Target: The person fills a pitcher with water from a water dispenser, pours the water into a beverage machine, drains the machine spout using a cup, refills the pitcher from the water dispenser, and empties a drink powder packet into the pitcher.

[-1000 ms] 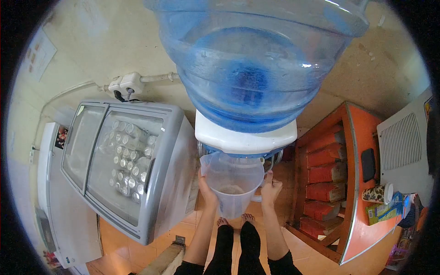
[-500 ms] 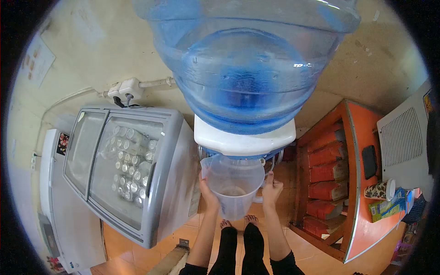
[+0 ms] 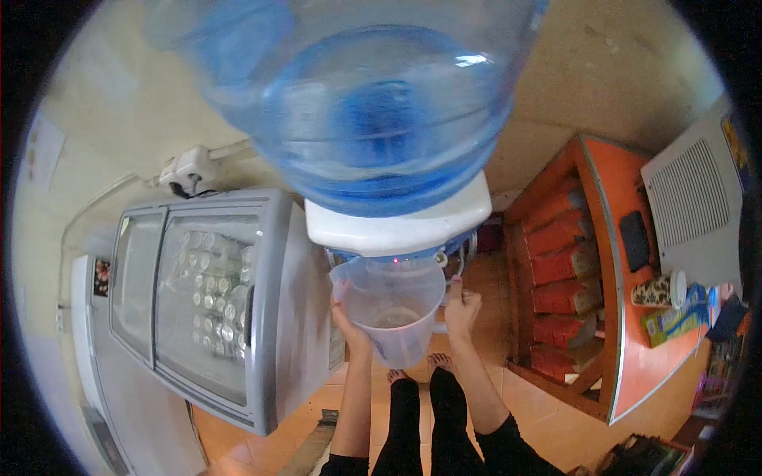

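A clear plastic pitcher (image 3: 393,329) is held upright close under the front of the white water dispenser (image 3: 397,224). My left hand (image 3: 349,329) supports its left side, fingers curved against the wall. On the other side my right hand (image 3: 463,312) is closed in a fist around the handle, which is mostly hidden. A little liquid seems to lie at the pitcher's bottom. Above stands a large blue water bottle (image 3: 389,119), set on the dispenser. The taps are largely hidden by the pitcher, and a small red light glows behind its rim.
To the left stands a glass-topped freezer (image 3: 266,317) full of cans (image 3: 214,293). An orange shelf unit (image 3: 599,238) with red packs is on the right, carrying a phone (image 3: 635,240) and a patterned cup (image 3: 659,291). My feet are on the tiled floor (image 3: 524,404).
My view has turned and tilted slightly, so the dispenser and pitcher appear further left and higher. The red light has come into sight. Both hands keep their hold on the pitcher.
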`<state>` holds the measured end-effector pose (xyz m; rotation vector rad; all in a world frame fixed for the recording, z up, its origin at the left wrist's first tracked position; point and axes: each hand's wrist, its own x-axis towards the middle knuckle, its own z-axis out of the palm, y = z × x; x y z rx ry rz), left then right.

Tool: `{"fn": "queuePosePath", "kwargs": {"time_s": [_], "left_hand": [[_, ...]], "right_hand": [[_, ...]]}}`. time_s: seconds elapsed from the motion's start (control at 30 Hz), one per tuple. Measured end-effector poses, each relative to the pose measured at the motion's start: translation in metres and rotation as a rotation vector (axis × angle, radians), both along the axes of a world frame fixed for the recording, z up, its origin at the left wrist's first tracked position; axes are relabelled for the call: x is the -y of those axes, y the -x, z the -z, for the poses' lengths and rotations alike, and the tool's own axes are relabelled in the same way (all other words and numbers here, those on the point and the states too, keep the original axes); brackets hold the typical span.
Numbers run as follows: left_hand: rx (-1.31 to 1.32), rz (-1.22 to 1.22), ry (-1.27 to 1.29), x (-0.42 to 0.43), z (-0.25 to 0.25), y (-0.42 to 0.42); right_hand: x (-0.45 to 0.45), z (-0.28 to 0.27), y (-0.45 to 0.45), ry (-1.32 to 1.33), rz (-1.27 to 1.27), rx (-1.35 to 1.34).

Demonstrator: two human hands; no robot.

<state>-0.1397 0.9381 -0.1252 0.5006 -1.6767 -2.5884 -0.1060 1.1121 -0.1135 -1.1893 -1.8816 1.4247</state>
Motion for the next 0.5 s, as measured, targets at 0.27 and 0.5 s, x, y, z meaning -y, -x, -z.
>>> {"fn": "queuePosePath", "kwargs": {"time_s": [0.27, 0.5], "left_hand": [[0.096, -0.008, -0.043, 0.000, -0.010, 0.002], [0.058, 0.001, -0.042, 0.005, 0.003, 0.006]], "right_hand": [[0.003, -0.010, -0.001, -0.074, -0.029, 0.015], [0.002, -0.004, -0.001, -0.060, -0.025, 0.032]]}}
